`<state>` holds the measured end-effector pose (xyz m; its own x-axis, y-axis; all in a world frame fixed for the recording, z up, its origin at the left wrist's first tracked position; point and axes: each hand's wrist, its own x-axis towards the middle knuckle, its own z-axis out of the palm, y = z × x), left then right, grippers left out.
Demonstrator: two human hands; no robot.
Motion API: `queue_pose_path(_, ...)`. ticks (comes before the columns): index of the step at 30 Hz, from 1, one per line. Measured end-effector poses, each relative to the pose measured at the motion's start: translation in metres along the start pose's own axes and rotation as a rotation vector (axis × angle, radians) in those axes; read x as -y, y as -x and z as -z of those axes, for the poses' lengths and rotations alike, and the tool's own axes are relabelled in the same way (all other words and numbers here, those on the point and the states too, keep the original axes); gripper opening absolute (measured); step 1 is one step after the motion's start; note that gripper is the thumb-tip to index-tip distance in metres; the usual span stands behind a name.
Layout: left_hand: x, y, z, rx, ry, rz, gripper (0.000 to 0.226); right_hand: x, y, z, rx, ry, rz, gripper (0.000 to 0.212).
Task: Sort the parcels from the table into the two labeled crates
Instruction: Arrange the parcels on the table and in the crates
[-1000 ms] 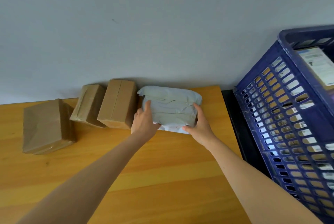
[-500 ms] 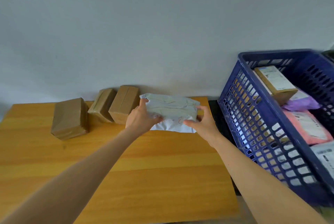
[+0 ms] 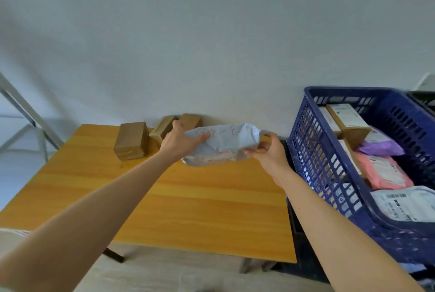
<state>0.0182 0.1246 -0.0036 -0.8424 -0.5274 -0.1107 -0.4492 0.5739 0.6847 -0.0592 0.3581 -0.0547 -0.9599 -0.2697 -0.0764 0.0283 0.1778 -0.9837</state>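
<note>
Both bare forearms reached forward from the bottom of the view over the wooden table point(image 3: 188, 209). Above its far half, the left hand point(image 3: 181, 143) grasped the left end of a grey mailer bag point(image 3: 226, 143), thumb on top and fingers underneath, while the right hand point(image 3: 268, 150) pinched the bag's right end between thumb and fingers. The bag was lifted clear of the tabletop, tilted so that its upper face showed red handwritten marks; I could not read them. To the right of the table stood a blue crate point(image 3: 313, 162) with slotted walls, holding several parcels: a white mailer with a barcode label point(image 3: 407, 204) nearest, a pink mailer point(image 3: 386, 171) beyond it, then a purple mailer point(image 3: 381, 145) and a labelled cardboard box point(image 3: 348, 122) towards the back. At the far edge of the table, against the pale wall point(image 3: 211, 32), three brown taped boxes point(image 3: 130, 139) sat in a row, the rightmost one partly hidden behind the left hand. A dark crate rim point(image 3: 423, 101) showed at the right edge, behind the blue one.
</note>
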Motion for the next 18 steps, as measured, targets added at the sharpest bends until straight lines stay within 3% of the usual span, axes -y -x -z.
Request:
queue_pose_path(7, -0.007, 0.013, 0.030, 0.162, 0.312, 0.033, 0.085, 0.030, 0.011, 0.004, -0.078, -0.011, 0.076, 0.036)
queue_pose_path(12, -0.008, 0.015, 0.048, 0.253, 0.313, -0.043, 0.071, 0.052, 0.012, -0.002, -0.148, 0.019, 0.122, 0.037)
queue_pose_path(18, -0.003, 0.004, 0.059, 0.193, 0.242, -0.100, 0.068, 0.069, 0.011, -0.014, -0.189, 0.030, 0.168, 0.028)
